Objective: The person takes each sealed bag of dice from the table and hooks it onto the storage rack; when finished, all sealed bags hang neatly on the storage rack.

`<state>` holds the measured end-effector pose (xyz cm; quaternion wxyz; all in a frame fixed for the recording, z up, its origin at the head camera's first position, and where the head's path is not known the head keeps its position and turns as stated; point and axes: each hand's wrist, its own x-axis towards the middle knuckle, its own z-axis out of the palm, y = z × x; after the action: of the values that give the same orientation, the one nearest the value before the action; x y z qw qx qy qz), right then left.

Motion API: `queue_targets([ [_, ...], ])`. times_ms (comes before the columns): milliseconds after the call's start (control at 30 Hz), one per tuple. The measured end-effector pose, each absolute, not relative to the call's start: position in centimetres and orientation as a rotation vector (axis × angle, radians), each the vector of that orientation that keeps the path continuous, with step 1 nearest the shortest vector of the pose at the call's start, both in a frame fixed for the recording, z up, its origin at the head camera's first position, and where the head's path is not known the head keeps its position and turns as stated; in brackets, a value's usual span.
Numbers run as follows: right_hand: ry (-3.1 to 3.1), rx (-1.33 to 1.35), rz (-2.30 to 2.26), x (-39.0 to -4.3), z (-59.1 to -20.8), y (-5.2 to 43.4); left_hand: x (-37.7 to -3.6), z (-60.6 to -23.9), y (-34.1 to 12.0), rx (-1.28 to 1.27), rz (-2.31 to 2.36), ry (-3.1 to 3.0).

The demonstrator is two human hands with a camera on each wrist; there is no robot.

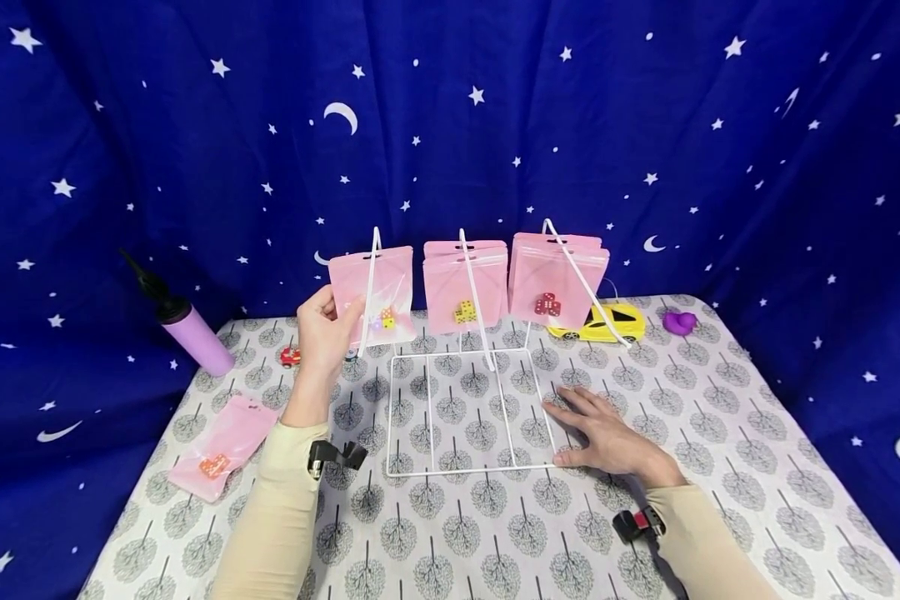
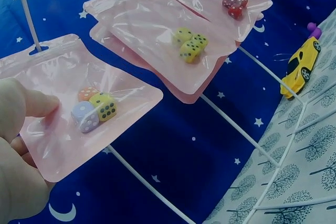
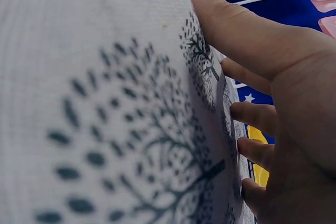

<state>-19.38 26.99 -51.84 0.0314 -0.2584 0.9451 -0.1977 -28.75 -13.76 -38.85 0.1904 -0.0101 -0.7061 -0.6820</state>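
My left hand (image 1: 326,327) pinches the side of a pink zip bag (image 1: 355,275) that hangs by its slot on the left prong of a white wire rack (image 1: 450,472). Orange, yellow and lilac dice (image 2: 94,109) show through its clear front. From the middle prong hang pink bags with yellow dice (image 1: 465,312), and from the right prong pink bags with red dice (image 1: 547,304). Fingers spread, my right hand (image 1: 607,433) rests on the tablecloth, its fingertips right at the rack's right base wire.
Another pink bag (image 1: 228,446) with orange dice lies at the left of the table. Behind it lean a lilac hand pump (image 1: 198,337) and, nearer the rack, a small red toy car (image 1: 290,357). A yellow toy car (image 1: 607,322) and a purple rubber duck (image 1: 678,322) stand back right.
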Motion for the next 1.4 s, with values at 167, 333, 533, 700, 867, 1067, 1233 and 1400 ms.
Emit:
queue_targets([
  [167,2.910,-0.787,-0.624,-19.3,-52.0,26.9,-29.6,-38.9,-13.8,-0.023,-1.897,-1.990],
  [333,2.903,-0.768,-0.619,-19.2,-52.1,27.1,-30.0,-39.1,-13.7,-0.004,-1.901,-2.016],
  [533,2.882,-0.741,-0.627,-19.2,-52.2,27.1,-30.5,-39.0,-13.6,0.024,-1.888,-2.043],
  [700,2.884,-0.745,-0.624,-19.3,-52.2,27.1,-30.9,-38.9,-13.6,0.032,-1.885,-2.061],
  [867,2.892,-0.745,-0.618,-19.4,-52.3,27.1,-31.2,-39.0,-13.6,0.003,-1.899,-2.036],
  [1067,2.913,-0.758,-0.621,-19.3,-52.2,27.0,-31.5,-39.3,-13.8,-0.013,-1.920,-2.033],
  [1233,2.921,-0.765,-0.613,-19.2,-52.1,27.1,-31.7,-39.5,-13.9,-0.046,-1.908,-2.045],
  [1400,2.915,-0.751,-0.608,-19.2,-52.0,27.0,-31.7,-39.7,-14.0,-0.058,-1.887,-2.063],
])
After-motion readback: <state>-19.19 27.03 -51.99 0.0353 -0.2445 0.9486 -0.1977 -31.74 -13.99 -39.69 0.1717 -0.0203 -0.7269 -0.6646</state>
